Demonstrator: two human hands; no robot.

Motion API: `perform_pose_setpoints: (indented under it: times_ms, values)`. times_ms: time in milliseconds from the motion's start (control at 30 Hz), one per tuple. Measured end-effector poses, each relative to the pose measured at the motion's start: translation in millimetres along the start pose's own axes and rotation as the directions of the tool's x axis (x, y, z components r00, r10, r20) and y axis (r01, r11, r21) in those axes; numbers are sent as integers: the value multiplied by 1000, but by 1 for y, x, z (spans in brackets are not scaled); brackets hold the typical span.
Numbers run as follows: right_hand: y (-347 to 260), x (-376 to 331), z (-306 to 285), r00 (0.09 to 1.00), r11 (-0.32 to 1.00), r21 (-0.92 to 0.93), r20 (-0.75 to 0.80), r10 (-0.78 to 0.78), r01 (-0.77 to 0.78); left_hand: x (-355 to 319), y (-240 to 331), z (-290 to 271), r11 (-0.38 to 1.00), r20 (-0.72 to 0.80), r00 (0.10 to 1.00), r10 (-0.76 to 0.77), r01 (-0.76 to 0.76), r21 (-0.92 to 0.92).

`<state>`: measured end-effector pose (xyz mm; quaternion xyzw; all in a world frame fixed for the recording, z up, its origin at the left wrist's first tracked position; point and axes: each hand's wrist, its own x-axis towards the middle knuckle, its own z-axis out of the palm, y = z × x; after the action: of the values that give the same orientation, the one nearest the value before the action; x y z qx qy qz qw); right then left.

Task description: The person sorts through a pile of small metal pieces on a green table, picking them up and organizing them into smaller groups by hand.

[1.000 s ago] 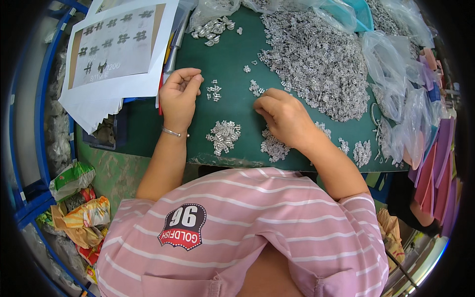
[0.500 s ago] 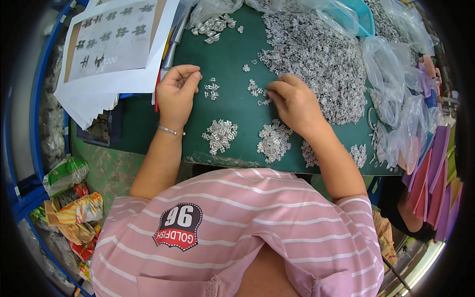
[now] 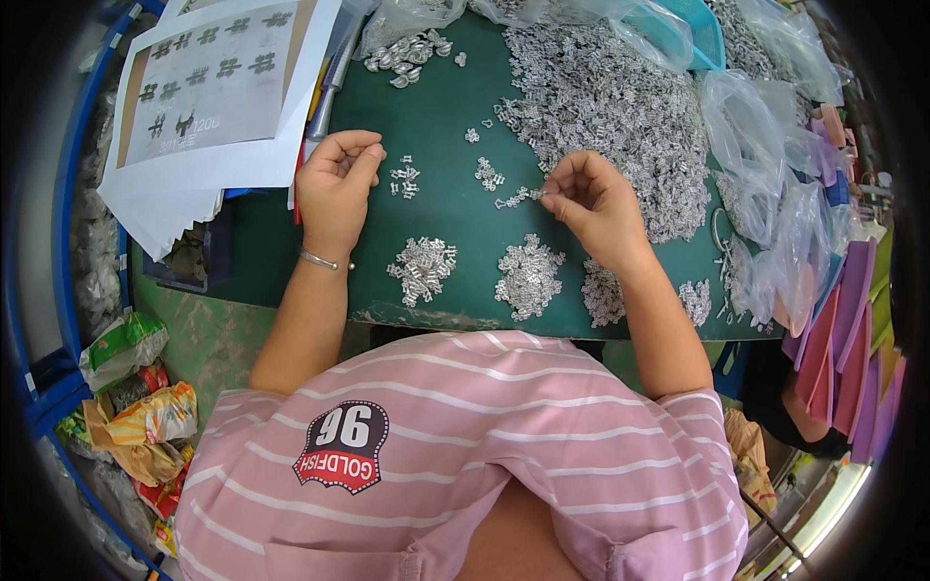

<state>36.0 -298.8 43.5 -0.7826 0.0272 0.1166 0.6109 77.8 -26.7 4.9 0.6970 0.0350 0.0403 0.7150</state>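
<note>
My left hand rests on its side on the green table, thumb and fingertips pressed together; whatever they hold is hidden. Beside it lies a loose group of small silver metal pieces. With thumb and forefinger, my right hand pinches a small silver metal piece at the end of a short row of pieces. A little cluster of similar pieces lies just beyond that row. Nearer me are two heaps, one of silver pieces and another of silver pieces.
A huge pile of silver pieces covers the far right, with clear plastic bags and a turquoise scoop around it. Printed sheets lie at the left. Shiny rounded parts sit at the back. Smaller heaps lie beneath my right forearm.
My right hand has shifted slightly right and turned, so its fingertips now pinch at the row of pieces. My left hand keeps its pose. The whole view has shifted a little.
</note>
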Motion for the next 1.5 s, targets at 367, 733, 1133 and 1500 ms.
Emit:
perform_pose_setpoints:
  times_ms: [367,733,1133,1500]
  values:
    - [-5,-27,-5,996,1000,-2,85,-18,18,1,-1,-1,999,18,999,33,-33,-3]
    - [-3,-67,-62,999,942,-335,-38,9,-21,2,-7,-5,1000,14,999,29,-29,-2]
    - [-3,-24,-24,933,671,-680,57,-356,297,2,-3,-1,999,17,999,32,-32,19]
    - [2,-14,-9,923,565,-772,70,-379,291,0,-3,-1,999,13,999,31,-31,11]
